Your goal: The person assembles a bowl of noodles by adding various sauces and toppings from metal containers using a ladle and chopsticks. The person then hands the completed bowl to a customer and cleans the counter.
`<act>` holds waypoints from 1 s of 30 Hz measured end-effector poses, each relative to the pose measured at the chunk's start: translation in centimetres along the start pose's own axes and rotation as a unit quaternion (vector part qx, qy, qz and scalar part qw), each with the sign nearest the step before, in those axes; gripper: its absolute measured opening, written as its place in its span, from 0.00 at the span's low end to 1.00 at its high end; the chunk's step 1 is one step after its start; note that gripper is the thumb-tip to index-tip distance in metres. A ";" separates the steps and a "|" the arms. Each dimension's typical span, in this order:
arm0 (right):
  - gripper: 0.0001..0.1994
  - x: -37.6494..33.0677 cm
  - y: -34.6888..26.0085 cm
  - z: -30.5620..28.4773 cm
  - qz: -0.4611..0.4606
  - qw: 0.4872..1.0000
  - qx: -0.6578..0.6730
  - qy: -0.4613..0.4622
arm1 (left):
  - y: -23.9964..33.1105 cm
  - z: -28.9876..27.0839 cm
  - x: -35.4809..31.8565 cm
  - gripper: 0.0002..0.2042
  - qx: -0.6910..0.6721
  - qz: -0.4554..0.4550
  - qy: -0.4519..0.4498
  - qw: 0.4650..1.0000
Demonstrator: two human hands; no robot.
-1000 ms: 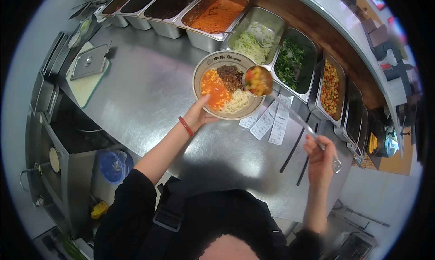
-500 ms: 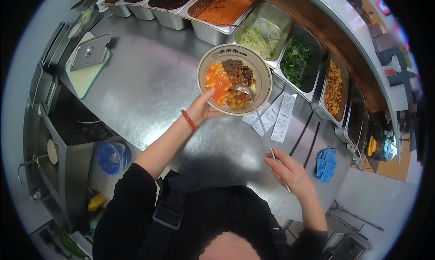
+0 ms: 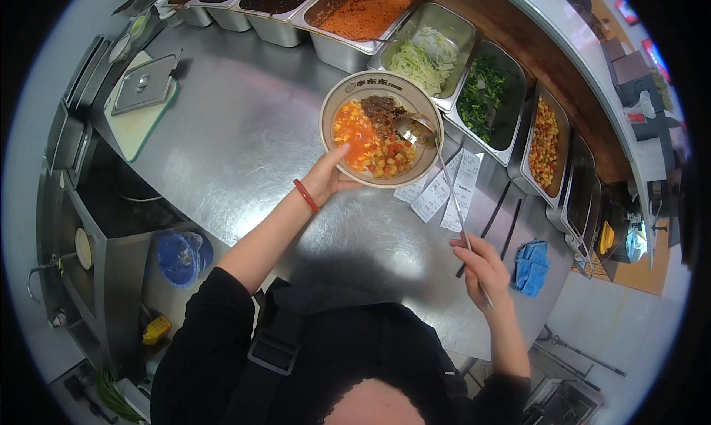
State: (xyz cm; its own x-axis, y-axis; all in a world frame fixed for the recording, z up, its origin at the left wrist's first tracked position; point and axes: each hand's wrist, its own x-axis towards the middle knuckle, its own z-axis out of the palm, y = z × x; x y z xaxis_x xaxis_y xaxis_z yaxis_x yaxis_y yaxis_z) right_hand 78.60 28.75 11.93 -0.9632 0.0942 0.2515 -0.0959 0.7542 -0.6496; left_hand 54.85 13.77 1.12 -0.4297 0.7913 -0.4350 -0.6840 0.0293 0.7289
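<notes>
My left hand (image 3: pixel 328 175) grips the near rim of a round cream bowl (image 3: pixel 335 103) on the steel counter. The bowl holds orange sauce, diced yellow and red pieces, and dark minced topping. My right hand (image 3: pixel 483 268) holds the end of a long-handled metal ladle (image 3: pixel 444 175). The ladle's empty cup rests over the bowl's right side. A red band sits on my left wrist.
Steel pans line the counter's far edge: orange sauce (image 3: pixel 366 12), shredded cabbage (image 3: pixel 424 55), chopped greens (image 3: pixel 485 92), diced mix (image 3: pixel 545 136). Paper tickets (image 3: pixel 443 192) lie right of the bowl. A blue cloth (image 3: pixel 531 266), a lidded pan on a board (image 3: pixel 143 84), a blue-lidded tub (image 3: pixel 181 255).
The ladle tipped its diced load into the bowl and is now empty. My right hand drew back toward me along the handle. My left hand kept its grip on the bowl.
</notes>
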 end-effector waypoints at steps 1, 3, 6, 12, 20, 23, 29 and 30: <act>0.09 -0.1 -0.1 0.0 0.010 0.999 0.026 0.023 | 0.0 0.0 0.0 0.30 0.000 0.000 -0.001 1.000; 0.09 -0.2 -0.3 -0.3 0.028 0.997 0.060 0.048 | 0.0 0.0 0.0 0.30 -0.001 0.002 0.000 1.000; 0.11 -0.3 -0.8 -0.9 0.050 0.994 0.087 0.048 | -0.1 0.0 0.0 0.30 -0.004 0.009 0.007 1.000; 0.14 -0.2 -0.2 -0.1 0.109 0.983 0.132 0.064 | -0.1 0.1 0.1 0.28 -0.015 0.002 0.002 1.000; 0.16 -2.2 2.9 -2.8 0.112 0.829 0.397 0.378 | -0.1 0.1 0.0 0.26 -0.028 0.009 0.010 1.000; 0.16 -2.3 4.8 -4.8 0.151 0.762 0.357 0.519 | 0.1 0.2 0.0 0.25 -0.036 -0.003 0.007 0.999; 0.16 -2.2 11.9 -6.3 0.188 0.693 0.350 0.602 | 0.3 0.1 -0.1 0.23 -0.039 -0.006 0.011 0.999; 0.16 -2.3 13.3 -6.2 0.192 0.678 0.360 0.612 | 0.4 0.0 -0.2 0.23 -0.034 -0.003 0.019 0.999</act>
State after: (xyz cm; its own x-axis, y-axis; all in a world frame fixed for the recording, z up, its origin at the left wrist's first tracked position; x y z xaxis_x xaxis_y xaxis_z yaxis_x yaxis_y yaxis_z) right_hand 81.11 42.54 7.16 -0.0638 0.9943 0.0858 -0.4188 0.0514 -0.9066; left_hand 54.65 13.63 1.50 -0.4462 0.7680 -0.4596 -0.7245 -0.0084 0.6892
